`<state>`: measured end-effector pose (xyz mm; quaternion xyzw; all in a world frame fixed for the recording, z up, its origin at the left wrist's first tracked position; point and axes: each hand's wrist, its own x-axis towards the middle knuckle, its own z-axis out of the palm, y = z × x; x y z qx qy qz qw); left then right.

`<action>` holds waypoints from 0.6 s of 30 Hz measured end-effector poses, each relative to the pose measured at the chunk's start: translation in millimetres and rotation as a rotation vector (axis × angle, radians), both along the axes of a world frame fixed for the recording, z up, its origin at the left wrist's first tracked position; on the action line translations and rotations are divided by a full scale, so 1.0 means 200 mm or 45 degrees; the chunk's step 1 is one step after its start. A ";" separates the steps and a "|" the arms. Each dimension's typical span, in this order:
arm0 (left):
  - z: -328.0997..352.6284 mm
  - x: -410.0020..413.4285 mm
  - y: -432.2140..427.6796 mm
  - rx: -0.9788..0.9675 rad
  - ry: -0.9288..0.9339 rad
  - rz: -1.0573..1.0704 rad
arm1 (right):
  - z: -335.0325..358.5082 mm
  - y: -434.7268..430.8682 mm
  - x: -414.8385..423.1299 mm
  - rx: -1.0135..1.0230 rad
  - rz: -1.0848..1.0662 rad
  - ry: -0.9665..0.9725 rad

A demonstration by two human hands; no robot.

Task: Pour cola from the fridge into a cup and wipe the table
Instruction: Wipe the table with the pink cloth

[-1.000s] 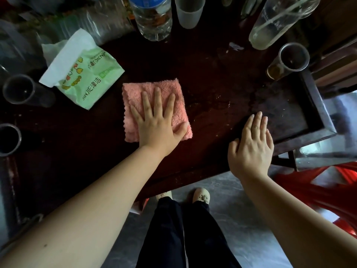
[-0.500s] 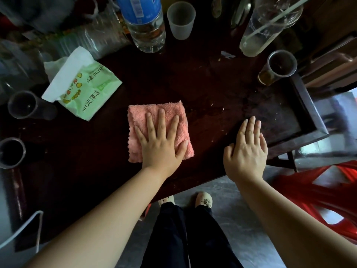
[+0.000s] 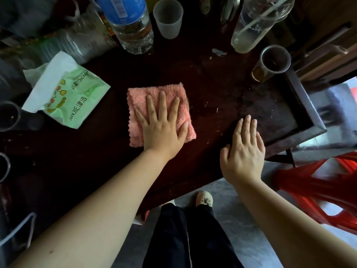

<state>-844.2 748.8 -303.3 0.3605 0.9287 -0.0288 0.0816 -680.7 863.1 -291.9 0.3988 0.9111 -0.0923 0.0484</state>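
A dark wooden table (image 3: 222, 88) with a raised rim was set on a grey mottled floor (image 3: 241, 219), red plastic furniture (image 3: 309, 188) was placed near its right corner, and brown wooden furniture (image 3: 328, 53) was dimly lit beyond.

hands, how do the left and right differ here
The left hand presses flat on the cloth; the right hand rests on the bare table. The left hand's fingers are spread; the right hand's lie close together. Both are open, palm down.
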 end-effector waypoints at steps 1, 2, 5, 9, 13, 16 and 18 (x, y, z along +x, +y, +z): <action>0.00 0.00 0.00 0.004 -0.002 0.001 | 0.00 0.00 0.00 -0.001 0.001 -0.001; 0.00 0.00 0.00 0.010 -0.007 0.003 | 0.00 0.00 0.00 -0.003 0.001 -0.001; 0.00 0.00 0.00 0.031 -0.034 0.012 | 0.00 0.00 0.00 -0.001 -0.004 0.008; 0.00 0.00 0.00 0.151 -0.082 0.062 | 0.01 -0.01 0.00 0.008 -0.006 0.010; 0.01 -0.01 0.02 0.471 -0.238 0.217 | 0.01 -0.01 -0.01 0.009 -0.010 0.014; 0.03 -0.01 0.03 0.653 -0.318 0.298 | 0.01 -0.01 0.00 0.014 -0.015 0.013; 0.04 0.00 0.03 0.742 -0.352 0.320 | 0.01 0.00 -0.01 0.012 -0.016 0.017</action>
